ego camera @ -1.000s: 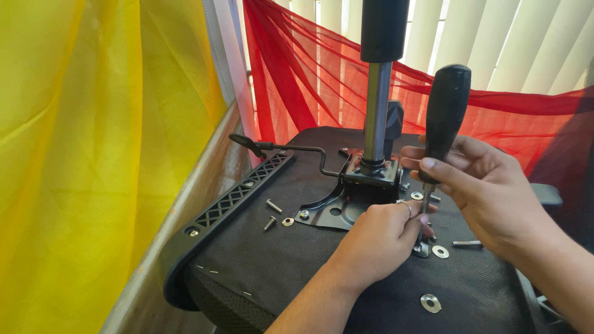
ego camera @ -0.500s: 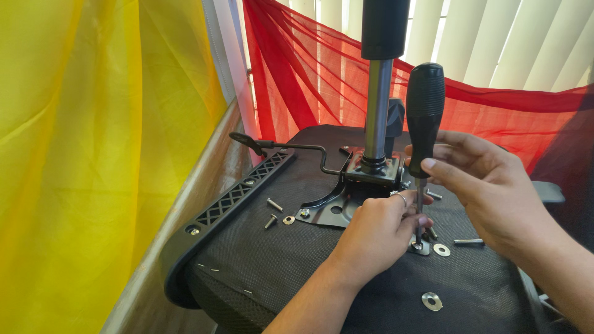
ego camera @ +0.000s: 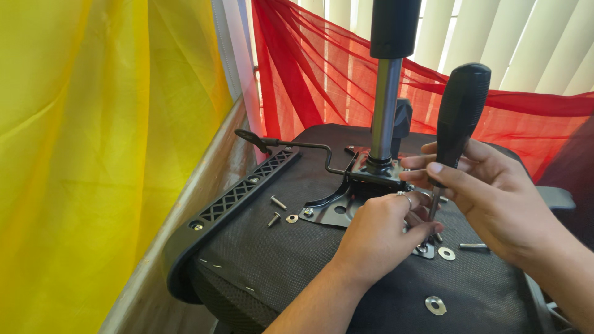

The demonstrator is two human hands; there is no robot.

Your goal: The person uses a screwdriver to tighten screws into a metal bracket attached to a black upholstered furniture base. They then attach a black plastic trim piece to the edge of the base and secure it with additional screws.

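An upturned black office chair seat (ego camera: pixel 272 260) lies before me, its metal mounting plate (ego camera: pixel 331 209) and chrome gas cylinder (ego camera: pixel 385 111) pointing up. My right hand (ego camera: pixel 495 198) grips a screwdriver with a black handle (ego camera: pixel 461 111), held nearly upright with its shaft going down to the plate's near corner. My left hand (ego camera: pixel 383 232) rests on the plate beside the shaft, fingertips pinched at the tip; what they pinch is hidden. Loose screws (ego camera: pixel 277 202) and a washer (ego camera: pixel 292 218) lie on the fabric left of the plate.
A black plastic armrest bracket (ego camera: pixel 238 195) runs along the seat's left edge, a lever (ego camera: pixel 291 145) above it. More washers (ego camera: pixel 435 304) and a bolt (ego camera: pixel 473 246) lie on the right. Yellow curtain (ego camera: pixel 93 154) hangs left, red sheer fabric (ego camera: pixel 346 80) and white blinds behind.
My right hand has tipped the screwdriver from leaning right to nearly upright and set it lower at the plate. My left hand stays at the plate's corner.
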